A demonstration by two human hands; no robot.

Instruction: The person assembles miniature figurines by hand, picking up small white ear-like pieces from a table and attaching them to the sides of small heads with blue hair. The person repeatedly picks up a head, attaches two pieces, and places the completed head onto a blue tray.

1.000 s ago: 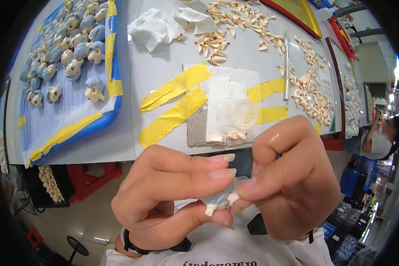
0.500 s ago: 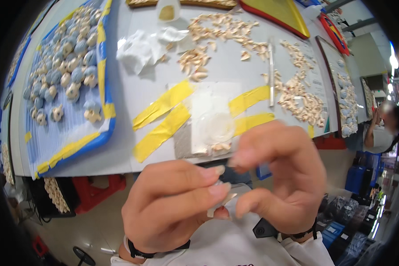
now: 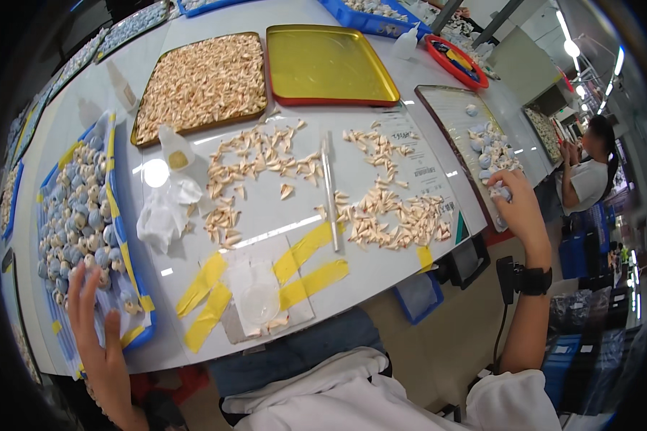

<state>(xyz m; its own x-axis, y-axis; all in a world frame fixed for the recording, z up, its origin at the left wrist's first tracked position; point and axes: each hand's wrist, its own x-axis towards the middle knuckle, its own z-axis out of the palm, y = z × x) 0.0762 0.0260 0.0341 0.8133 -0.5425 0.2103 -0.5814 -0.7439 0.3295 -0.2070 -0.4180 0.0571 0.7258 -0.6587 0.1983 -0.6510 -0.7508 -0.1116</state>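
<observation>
My left hand (image 3: 99,352) is over the near edge of a blue tray (image 3: 138,335), fingers spread, nothing in its grasp. That tray holds many small round pale-blue and cream figures (image 3: 86,215); whether my fingertips touch any is not clear. On the right, my right hand (image 3: 523,208) has its fingers closed round a small pale-blue piece (image 3: 501,191), partly hidden by the fingers. It is at the near end of a dark-rimmed tray (image 3: 438,136) where similar pale-blue and white pieces (image 3: 487,147) lie heaped.
Small cream pointed pieces (image 3: 395,215) lie scattered mid-table beside a clear rod (image 3: 328,187). Yellow tape (image 3: 207,284) flanks a round clear dish (image 3: 259,302). Behind are a full tray of cream pieces (image 3: 201,82), a yellow tray (image 3: 331,65) and crumpled tissue (image 3: 164,215). Another person (image 3: 589,165) sits at right.
My hands were together in front of me, with a small piece in the left fingers. They have parted, left to the blue tray and right to the dark-rimmed tray. The view has shifted too.
</observation>
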